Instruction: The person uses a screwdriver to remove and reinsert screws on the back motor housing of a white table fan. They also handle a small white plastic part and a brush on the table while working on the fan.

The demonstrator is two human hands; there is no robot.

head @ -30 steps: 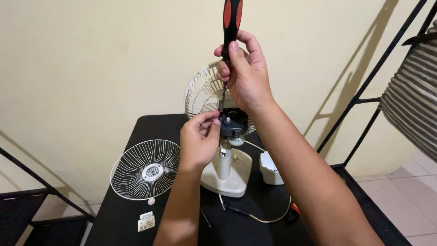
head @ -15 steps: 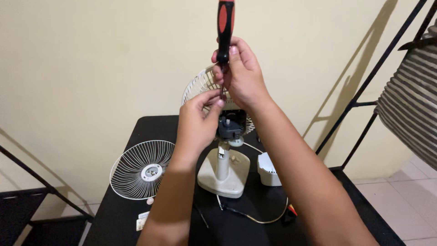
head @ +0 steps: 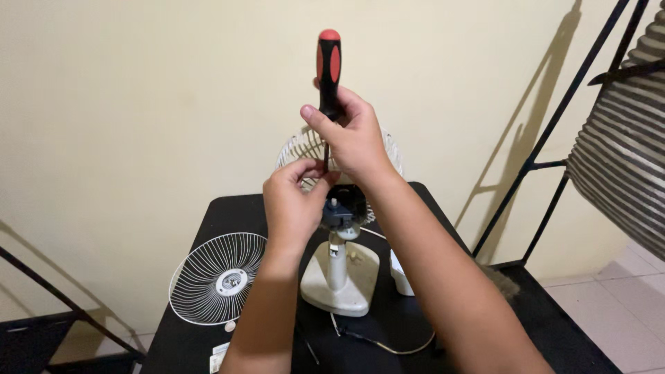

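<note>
A plain cream wall (head: 138, 104) fills the background, and below our hands sits a small black table (head: 228, 211), with black metal bars (head: 547, 138) slanting up well off to the right of the right hand.

From the head camera, we have our right hand (head: 353, 138) raised high, fingers wrapped tight around the lower part of a red-and-black screwdriver (head: 328, 69). The handle stands upright above the fist, and its thin dark shaft drops straight down from under the hand.

Just below and to the left, our left hand (head: 294, 204) is curled, thumb and fingertips pinched in close at the shaft's lower end. Whether they actually grip the tip or something tiny there, we cannot tell.

Right beside the left hand's fingers sits the dark motor housing (head: 343, 208) of a small desk fan, perched on a pale neck above the fan's white base (head: 339, 284). Behind both hands, the white rear grille (head: 301, 145) shows in part.

Down to the left of the left forearm, a round white front grille (head: 218, 277) rests tilted at the table's edge. Near the right forearm lies a small white part (head: 400, 277), and a thin cable (head: 377, 343) loops in front of the base.
</note>
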